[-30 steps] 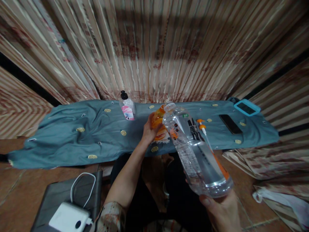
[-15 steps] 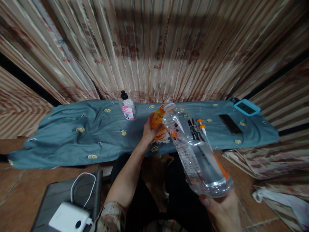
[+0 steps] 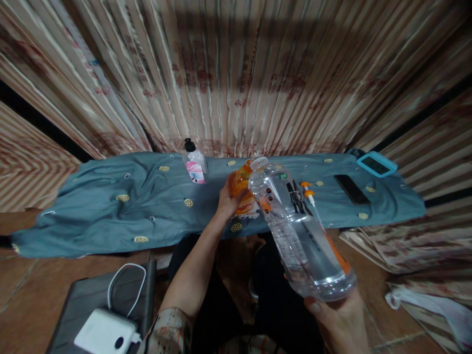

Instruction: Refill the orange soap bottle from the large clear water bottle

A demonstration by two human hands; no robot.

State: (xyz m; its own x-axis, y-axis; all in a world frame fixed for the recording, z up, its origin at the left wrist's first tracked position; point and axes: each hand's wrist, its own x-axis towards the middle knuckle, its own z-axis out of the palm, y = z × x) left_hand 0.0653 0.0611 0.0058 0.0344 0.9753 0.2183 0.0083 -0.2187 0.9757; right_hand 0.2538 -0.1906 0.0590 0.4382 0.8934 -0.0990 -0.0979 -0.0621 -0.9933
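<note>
My right hand (image 3: 341, 322) grips the base of a large clear water bottle (image 3: 298, 231), tilted so its open mouth points at a small orange bottle (image 3: 241, 189). My left hand (image 3: 226, 199) is wrapped around that orange bottle, which stands on the blue-grey cloth (image 3: 110, 211). An orange and white pump head (image 3: 309, 192) lies on the cloth just right of the big bottle's neck.
A small clear bottle with a black cap and pink label (image 3: 194, 164) stands at the cloth's back. A black phone (image 3: 352, 189) and a blue-cased device (image 3: 376, 164) lie at the right. A white charger with cable (image 3: 105, 334) rests on a dark case at the lower left. Striped curtain behind.
</note>
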